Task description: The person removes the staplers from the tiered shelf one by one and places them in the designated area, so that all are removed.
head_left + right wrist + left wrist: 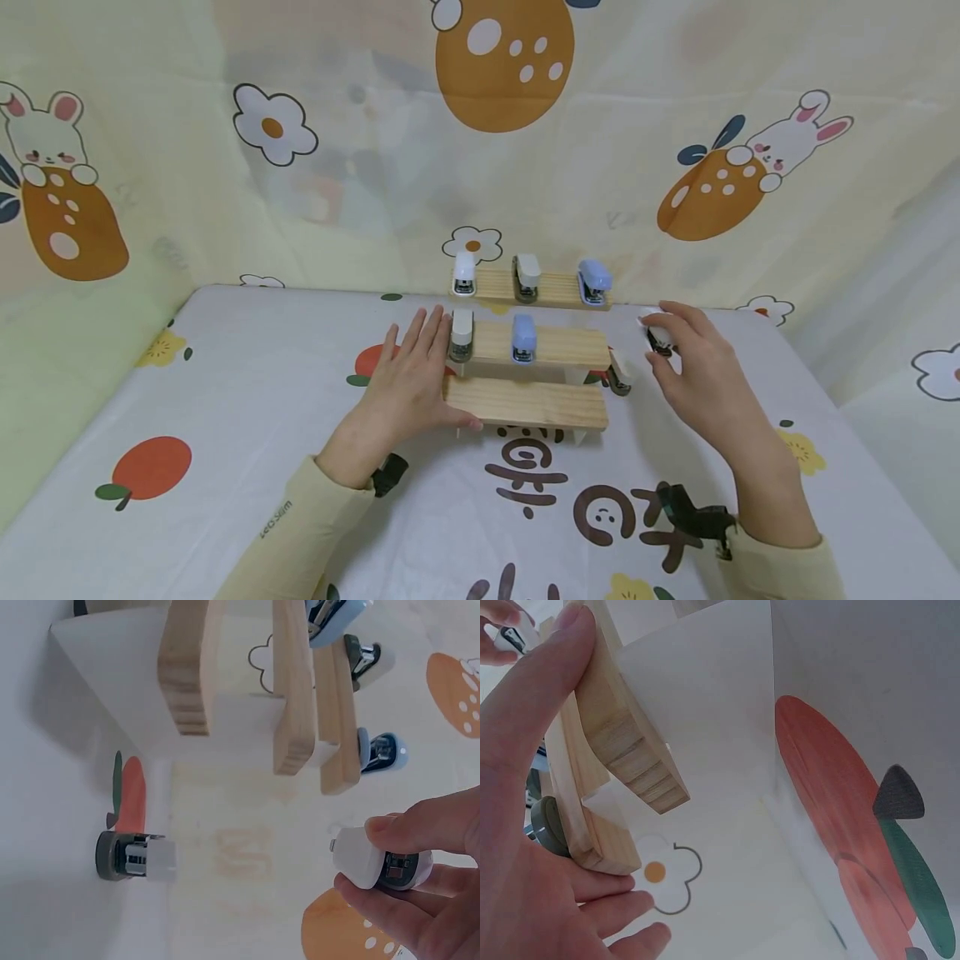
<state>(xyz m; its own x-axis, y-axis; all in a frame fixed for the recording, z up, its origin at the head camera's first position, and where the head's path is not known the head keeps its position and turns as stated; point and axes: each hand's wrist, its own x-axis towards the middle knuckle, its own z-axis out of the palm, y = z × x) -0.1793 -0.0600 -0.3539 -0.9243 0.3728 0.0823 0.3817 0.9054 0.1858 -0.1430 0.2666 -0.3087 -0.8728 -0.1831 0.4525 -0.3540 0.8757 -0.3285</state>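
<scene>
A stapler with a white top (pixel 660 335) is pinched between the thumb and fingers of my right hand (pixel 705 383), off to the right of a three-step wooden stand. My left hand (pixel 401 383) lies along the stand's left end with fingers extended. Its thumb rests on the front edge of the lowest board (pixel 528 402). On the middle board (pixel 566 343) sit a white-and-grey stapler (pixel 462 333) and a blue stapler (pixel 524 337). The top board (pixel 491 286) holds a white stapler (pixel 465 273), a grey-white stapler (pixel 527 277) and a light blue stapler (pixel 595 282).
Another grey-and-white stapler (pixel 135 856) stands on the table just right of the stand, between it and my right hand. White side supports (pixel 705 682) carry the boards. A printed cloth covers the table (pixel 247 392), and a printed curtain (pixel 375 192) hangs close behind the top board.
</scene>
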